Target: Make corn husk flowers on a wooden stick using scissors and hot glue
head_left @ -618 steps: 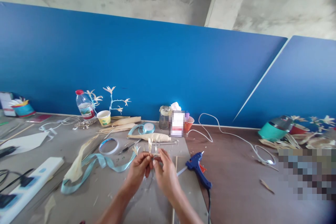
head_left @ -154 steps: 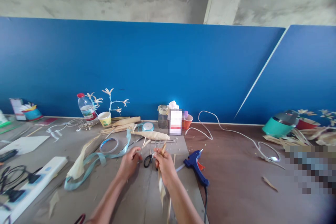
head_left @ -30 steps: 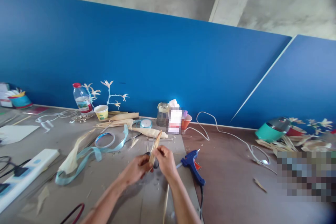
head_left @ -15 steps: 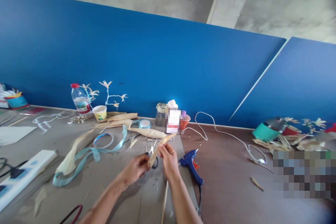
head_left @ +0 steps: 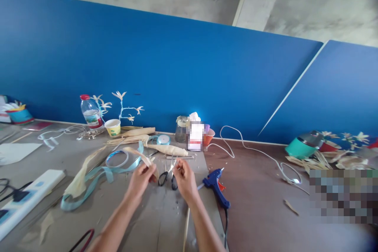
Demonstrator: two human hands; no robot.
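My left hand [head_left: 141,179] is closed on a strip of dried corn husk [head_left: 138,154], which bends up and leftward past the fingers. To the right, my right hand [head_left: 185,177] is pinched, its fingertips close to the scissors; whatever is between them is too small to make out. Black-handled scissors [head_left: 162,179] lie on the table between the hands, partly hidden by my right hand. Beyond the hands are a rolled piece of husk [head_left: 168,149] and a ribbon spool [head_left: 163,139]. A blue glue gun [head_left: 217,187] rests just right of my right hand.
Light-blue ribbon [head_left: 85,197] and a husk piece [head_left: 77,179] lie to the left, near a white power strip [head_left: 44,189]. A bottle [head_left: 91,114], a yellow cup [head_left: 112,129] with husk flowers and a glass jar [head_left: 181,130] line the blue partition [head_left: 177,67]. A white cable crosses the right side.
My hands have moved apart. The husk strip that stretched between both hands is now in my left hand, further left, and the scissors show more fully.
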